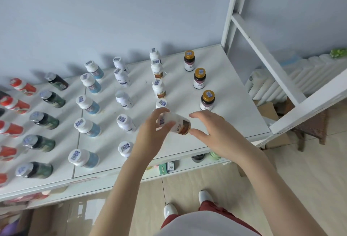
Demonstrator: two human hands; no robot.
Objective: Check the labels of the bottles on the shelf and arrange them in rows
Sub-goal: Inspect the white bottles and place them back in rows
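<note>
Bottles point(87, 127) on the shelf point(234, 104) mostly stand in rows; the left hand point(152, 134) grips one brown-labelled bottle point(178, 125) not yet placed, right hand point(214, 132) open beside it.

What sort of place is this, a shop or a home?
Probably a small pharmacy or supplement stockroom. A white shelf holds pill bottles lined up by kind, most caps bearing barcode stickers. The left hand holds one bottle, and small medicine boxes sit on the level below.
</note>
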